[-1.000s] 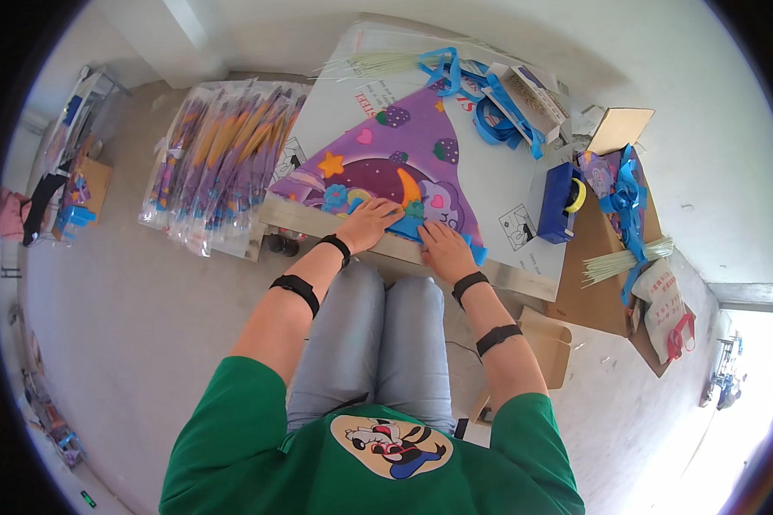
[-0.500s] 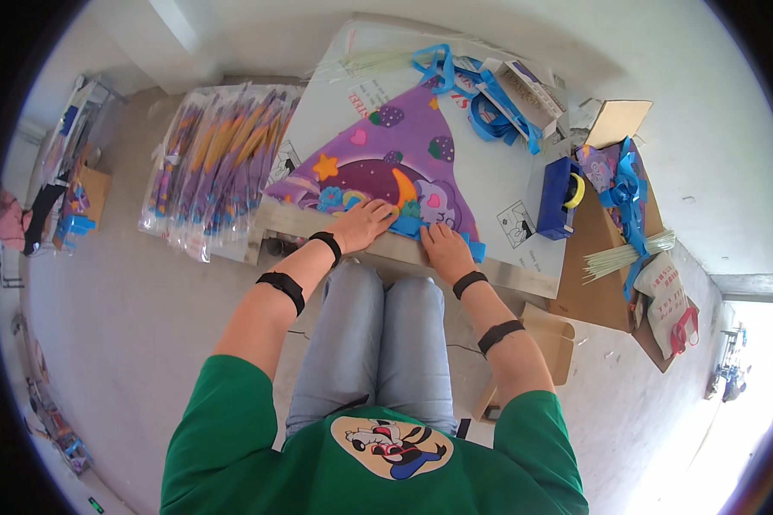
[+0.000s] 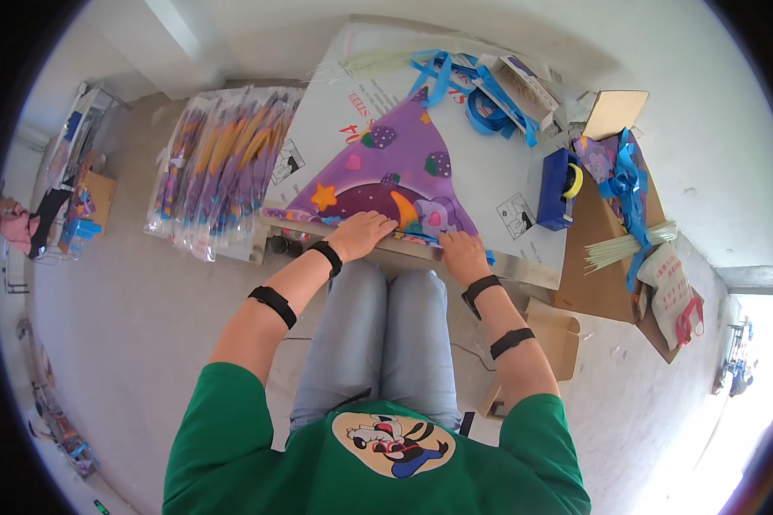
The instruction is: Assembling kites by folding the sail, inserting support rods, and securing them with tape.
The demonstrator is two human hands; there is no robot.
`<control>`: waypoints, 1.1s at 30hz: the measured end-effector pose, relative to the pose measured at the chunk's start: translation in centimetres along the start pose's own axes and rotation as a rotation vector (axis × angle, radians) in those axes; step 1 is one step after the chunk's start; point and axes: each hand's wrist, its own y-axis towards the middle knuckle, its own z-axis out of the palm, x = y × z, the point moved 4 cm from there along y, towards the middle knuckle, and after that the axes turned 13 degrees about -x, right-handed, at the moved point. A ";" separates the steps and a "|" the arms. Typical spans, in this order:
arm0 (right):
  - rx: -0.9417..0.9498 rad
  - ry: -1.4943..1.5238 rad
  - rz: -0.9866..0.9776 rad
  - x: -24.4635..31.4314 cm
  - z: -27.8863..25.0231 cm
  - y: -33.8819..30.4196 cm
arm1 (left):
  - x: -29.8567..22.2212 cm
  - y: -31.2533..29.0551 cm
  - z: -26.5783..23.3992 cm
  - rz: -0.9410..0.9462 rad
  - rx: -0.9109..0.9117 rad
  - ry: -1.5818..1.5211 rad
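Observation:
A purple triangular printed sheet [image 3: 386,163], with strawberries, hearts, stars and an orange moon on it, lies on the table with its point away from me. Its near edge is turned over in a narrow fold along the table's front, where bits of blue show. My left hand [image 3: 363,235] is closed over the middle of that fold, fingers together and bent. My right hand [image 3: 465,257] grips the fold farther right, close to the sheet's right corner. A blue end sticks out just beyond it. What lies under my fingers is hidden.
Blue ribbon [image 3: 489,113] and a small open box [image 3: 520,90] lie at the table's far right. A blue tape dispenser [image 3: 556,193] stands on the right edge. Bagged purple items [image 3: 219,172] are stacked left. A carton [image 3: 593,279] at right carries pale sticks [image 3: 618,249].
The sheet's near edge has been turned over toward its middle, covering the lower part of the print and most of the blue strip. My right hand has shifted slightly right and nearer to me.

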 end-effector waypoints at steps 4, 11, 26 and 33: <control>-0.037 -0.033 0.001 0.3 -0.9 0.0 | -0.5 0.0 0.2 0.001 0.018 -0.022; 0.031 -0.038 0.019 -0.4 -0.2 0.3 | 0.1 0.3 0.3 -0.048 0.036 -0.030; 0.362 0.086 0.351 -2.2 0.6 2.6 | 3.6 1.8 1.9 -0.404 0.221 -0.254; 0.343 0.054 0.333 -2.7 1.1 2.3 | 3.1 2.1 1.5 -0.305 0.040 -0.203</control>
